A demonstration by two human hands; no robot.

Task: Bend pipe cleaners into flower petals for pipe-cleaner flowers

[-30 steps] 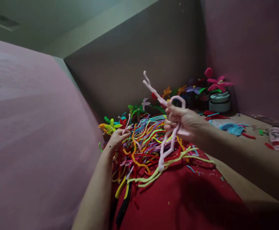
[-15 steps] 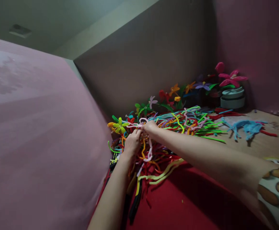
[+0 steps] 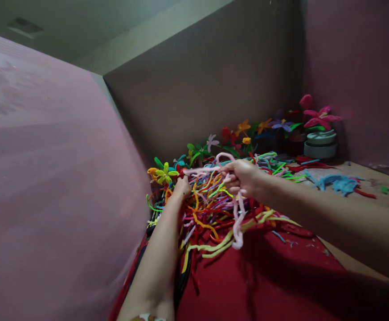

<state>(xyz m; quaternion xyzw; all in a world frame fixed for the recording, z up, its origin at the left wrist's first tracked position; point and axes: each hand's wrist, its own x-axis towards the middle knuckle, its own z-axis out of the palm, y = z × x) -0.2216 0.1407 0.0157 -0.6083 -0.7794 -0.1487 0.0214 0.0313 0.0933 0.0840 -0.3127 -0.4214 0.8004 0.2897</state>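
Red surface (image 3: 221,285) with multicoloured pipe cleaners (image 3: 202,209).
Right hand (image 3: 243,178) grips pale-pink pipe cleaners (image 3: 238,236); whether left hand (image 3: 182,189) grips their tips, I cannot tell.

Pipe cleaners (image 3: 210,207) on apparent cloth (image 3: 227,287), flowers (image 3: 211,142) behind

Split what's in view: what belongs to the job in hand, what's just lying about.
Job in hand:
pale pink strand, gripped by the right hand, one end at the left hand
probably the coloured strands heaped below

Lying about, apparently:
yellow flower
bright pink flower
blue tangle
round container
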